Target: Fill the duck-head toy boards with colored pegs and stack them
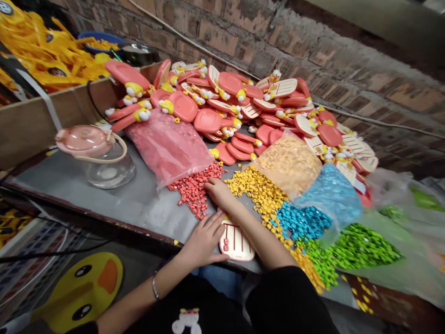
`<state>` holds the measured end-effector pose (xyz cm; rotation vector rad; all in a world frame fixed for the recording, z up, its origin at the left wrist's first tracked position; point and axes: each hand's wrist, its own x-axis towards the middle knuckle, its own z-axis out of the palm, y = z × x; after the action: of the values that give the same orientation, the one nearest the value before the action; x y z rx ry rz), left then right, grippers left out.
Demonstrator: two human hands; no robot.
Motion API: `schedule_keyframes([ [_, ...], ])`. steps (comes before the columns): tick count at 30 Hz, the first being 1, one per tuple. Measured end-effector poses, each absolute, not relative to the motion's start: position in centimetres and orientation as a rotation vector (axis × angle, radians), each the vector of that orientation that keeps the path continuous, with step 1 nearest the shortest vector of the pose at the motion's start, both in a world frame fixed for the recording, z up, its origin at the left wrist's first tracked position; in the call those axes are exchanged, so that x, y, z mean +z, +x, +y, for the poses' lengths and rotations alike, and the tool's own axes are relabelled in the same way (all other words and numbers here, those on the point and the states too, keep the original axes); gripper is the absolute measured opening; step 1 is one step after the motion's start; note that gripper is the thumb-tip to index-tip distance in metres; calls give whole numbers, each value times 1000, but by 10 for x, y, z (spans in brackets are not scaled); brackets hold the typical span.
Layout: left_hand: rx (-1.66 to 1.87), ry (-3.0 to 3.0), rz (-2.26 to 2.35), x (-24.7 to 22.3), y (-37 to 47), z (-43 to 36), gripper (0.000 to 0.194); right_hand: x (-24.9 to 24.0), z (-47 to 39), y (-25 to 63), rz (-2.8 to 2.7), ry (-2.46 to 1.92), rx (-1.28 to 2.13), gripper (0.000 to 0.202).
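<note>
My left hand (205,240) holds a cream-coloured plastic toy board (237,241) at the table's front edge. Its fingers lie along the upper left side and its thumb is at the lower edge. Dark red lines and small red squares mark the board's face; my hands cover its upper end. Reaching across above it, my right hand (220,192) has its bent fingers together at the right side of a heap of small red beads (194,192). Whatever its fingertips pinch is too small to make out. Yellow beads (259,190) lie just right of that hand.
Bags of pink (170,144), orange (290,162), blue (330,188) and green (368,246) pieces line the table. Behind them rises a pile of red-backed duck-headed boards (208,120) by a brick wall. A clear jug (107,162) stands left.
</note>
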<state>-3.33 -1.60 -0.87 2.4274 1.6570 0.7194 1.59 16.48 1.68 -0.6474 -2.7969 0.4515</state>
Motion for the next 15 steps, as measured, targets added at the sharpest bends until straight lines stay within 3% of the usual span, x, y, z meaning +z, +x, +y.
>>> schedule_keyframes([
  [9, 709, 2427, 1641, -10, -34, -15, 73, 25, 162, 78, -2499, -665, 791, 15],
  [15, 713, 2419, 1640, -12, -33, -14, 73, 19, 171, 71, -2658, -681, 686, 25],
])
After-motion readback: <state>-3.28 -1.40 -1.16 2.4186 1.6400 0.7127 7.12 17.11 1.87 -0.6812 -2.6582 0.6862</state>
